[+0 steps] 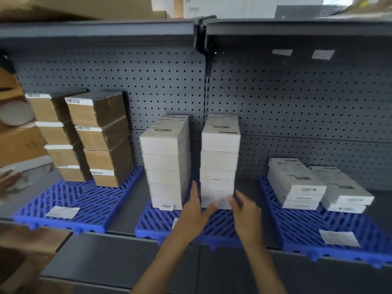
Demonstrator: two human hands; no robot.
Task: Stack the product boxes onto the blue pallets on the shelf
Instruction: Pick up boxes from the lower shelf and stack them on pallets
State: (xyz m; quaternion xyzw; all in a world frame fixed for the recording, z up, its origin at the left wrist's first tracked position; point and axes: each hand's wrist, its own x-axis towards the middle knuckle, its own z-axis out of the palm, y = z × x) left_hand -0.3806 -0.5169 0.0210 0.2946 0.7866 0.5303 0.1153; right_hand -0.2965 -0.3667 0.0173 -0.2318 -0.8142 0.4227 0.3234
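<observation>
From the head view, a grey shelf (pixel 118 247) with a pegboard back (pixel 297 102) carries three blue pallets side by side. On the left pallet (pixel 70 200) stand two stacks of brown boxes (pixel 101 136), each four high. The middle pallet (pixel 214 228) bears two tall stacks of white product boxes, the left white stack (pixel 166 162) and the right white stack (pixel 219 162), five boxes apiece with a narrow gap between them. The person's left hand (pixel 194 211) reaches into that gap, fingers straight and flat against the lower left side of the right white stack, thumb spread across its front; it grasps nothing. The right hand (pixel 246 215) sits at the stack's lower right corner, fingers loosely extended and empty; it is blurred, so I cannot tell whether it touches the box. On the right pallet (pixel 297 228) lie two low stacks of white boxes (pixel 294 183), just beside each other. A paper label (pixel 339 237) lies on that pallet's front, another on the left pallet.
</observation>
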